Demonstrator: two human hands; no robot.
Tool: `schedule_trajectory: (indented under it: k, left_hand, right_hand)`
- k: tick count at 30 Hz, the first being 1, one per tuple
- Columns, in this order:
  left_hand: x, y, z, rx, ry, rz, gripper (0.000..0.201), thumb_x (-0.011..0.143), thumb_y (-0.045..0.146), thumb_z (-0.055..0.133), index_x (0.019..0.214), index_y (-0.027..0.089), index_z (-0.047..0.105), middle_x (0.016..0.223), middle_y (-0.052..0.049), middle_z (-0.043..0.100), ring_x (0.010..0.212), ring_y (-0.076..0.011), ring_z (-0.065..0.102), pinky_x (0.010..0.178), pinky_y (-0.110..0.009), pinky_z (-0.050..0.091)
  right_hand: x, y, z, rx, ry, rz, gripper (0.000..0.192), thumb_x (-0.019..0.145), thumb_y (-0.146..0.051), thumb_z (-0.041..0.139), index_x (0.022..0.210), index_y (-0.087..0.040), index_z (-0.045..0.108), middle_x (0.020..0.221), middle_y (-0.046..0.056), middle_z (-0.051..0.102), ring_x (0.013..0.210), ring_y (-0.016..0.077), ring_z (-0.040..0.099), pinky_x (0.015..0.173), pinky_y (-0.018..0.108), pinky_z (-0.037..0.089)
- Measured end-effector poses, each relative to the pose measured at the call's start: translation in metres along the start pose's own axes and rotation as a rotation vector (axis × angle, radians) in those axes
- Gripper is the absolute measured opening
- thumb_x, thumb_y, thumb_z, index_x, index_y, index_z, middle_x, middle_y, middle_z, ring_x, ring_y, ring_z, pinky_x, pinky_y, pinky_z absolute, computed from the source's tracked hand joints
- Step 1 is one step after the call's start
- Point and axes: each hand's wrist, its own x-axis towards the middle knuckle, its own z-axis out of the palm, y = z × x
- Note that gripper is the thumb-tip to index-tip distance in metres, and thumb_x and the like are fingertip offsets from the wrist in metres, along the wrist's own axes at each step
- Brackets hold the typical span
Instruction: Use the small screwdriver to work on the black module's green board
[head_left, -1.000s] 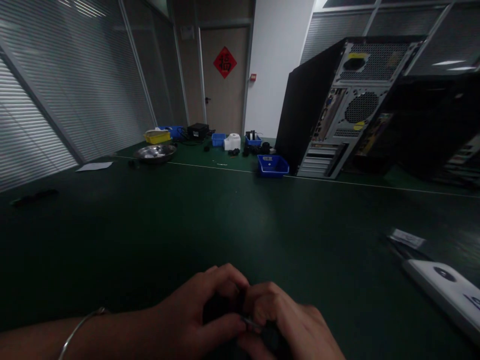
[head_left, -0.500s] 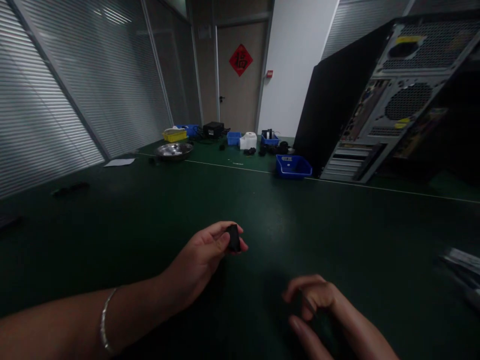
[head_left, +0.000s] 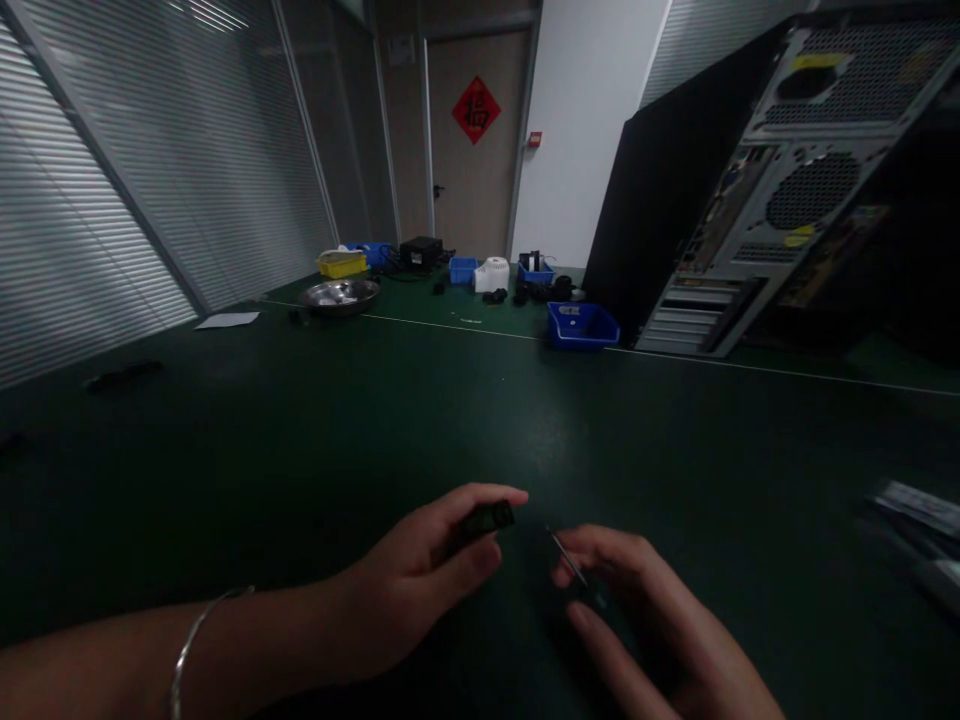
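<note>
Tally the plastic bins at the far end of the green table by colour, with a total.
Blue bins: 4
Yellow bins: 1
Total: 5

Left hand point(head_left: 420, 575): thumb and forefinger pinch a small black part point(head_left: 486, 519), held just above the green table point(head_left: 300, 440). Bracelet point(head_left: 191, 640) on the left wrist.

Right hand point(head_left: 645, 620): fingers curled round a thin metal tool point(head_left: 567, 558), tip pointing up and left toward the part; tip and part near, not touching.

Far side of table: steel bowl point(head_left: 340, 295), yellow bin point(head_left: 341, 264), blue bin point(head_left: 583, 326), white roll-like item point(head_left: 491, 274), black box point(head_left: 420, 252). PC case point(head_left: 750, 190) stands upright at right, rear panel facing the camera. Sheet of paper point(head_left: 227, 320) at left. Blurred objects at right edge, not identifiable. Door point(head_left: 469, 180) behind carries a red diamond sign point(head_left: 475, 110).
</note>
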Motion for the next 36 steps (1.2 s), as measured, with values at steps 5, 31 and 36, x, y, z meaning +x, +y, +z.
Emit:
schedule_trajectory:
  k: [5, 31, 36]
  left_hand:
    - [-0.004, 0.001, 0.004, 0.21, -0.004, 0.083, 0.022, 0.096, 0.035, 0.049, 0.116, 0.025, 0.054, 0.098, -0.002, 0.06, 0.088, -0.0176, 0.055, 0.08, -0.032, 0.042]
    - [0.003, -0.002, 0.007, -0.171, -0.012, -0.032, 0.015, 0.079, 0.023, 0.073, 0.094, 0.019, 0.073, 0.08, -0.001, 0.07, 0.073, -0.0137, 0.062, 0.072, -0.027, 0.047]
    - [0.005, -0.002, 0.007, -0.295, -0.018, -0.06, 0.017, 0.076, 0.026, 0.077, 0.09, 0.018, 0.074, 0.078, -0.001, 0.071, 0.071, -0.0137, 0.062, 0.071, -0.027, 0.048]
  right_hand:
    - [0.003, -0.003, -0.001, -0.003, -0.08, -0.072, 0.042, 0.083, -0.006, 0.061, 0.118, -0.03, 0.061, 0.097, 0.002, 0.073, 0.088, 0.0185, 0.072, 0.076, 0.022, 0.06]
    - [0.003, -0.006, -0.003, 0.022, -0.232, -0.083, 0.046, 0.087, -0.003, 0.054, 0.125, -0.026, 0.063, 0.097, 0.007, 0.067, 0.08, 0.0172, 0.069, 0.067, 0.025, 0.058]
    - [0.005, -0.006, -0.004, 0.047, -0.228, -0.092, 0.047, 0.086, -0.001, 0.054, 0.125, -0.026, 0.063, 0.098, 0.008, 0.068, 0.083, 0.0183, 0.069, 0.069, 0.026, 0.058]
